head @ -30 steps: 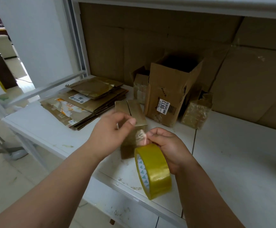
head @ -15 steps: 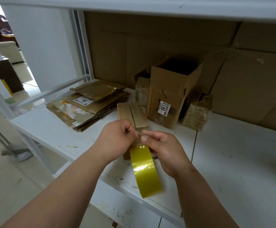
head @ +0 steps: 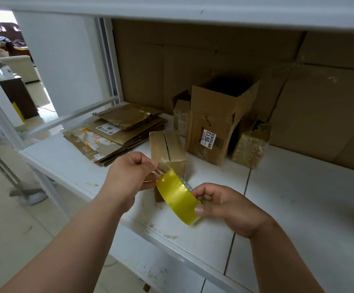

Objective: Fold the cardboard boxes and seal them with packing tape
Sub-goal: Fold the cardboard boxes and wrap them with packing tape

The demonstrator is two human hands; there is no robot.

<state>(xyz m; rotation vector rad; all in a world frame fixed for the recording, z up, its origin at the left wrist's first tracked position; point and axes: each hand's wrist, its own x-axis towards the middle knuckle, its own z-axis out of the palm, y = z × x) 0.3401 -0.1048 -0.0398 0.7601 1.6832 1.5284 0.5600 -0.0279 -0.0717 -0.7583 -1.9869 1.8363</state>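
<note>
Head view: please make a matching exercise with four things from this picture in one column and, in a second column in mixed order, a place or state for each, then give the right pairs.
Things
1. tape roll
2. small box
3. tall box with the 0613 label
4. flattened boxes

Places or states
A. stacked flat at the left of the table
B. top flaps folded shut, seam not yet taped
C. held in the right hand while the left hand pinches its free end
D. standing with its top open

Pairs: 1-C, 2-B, 3-D, 4-A
</note>
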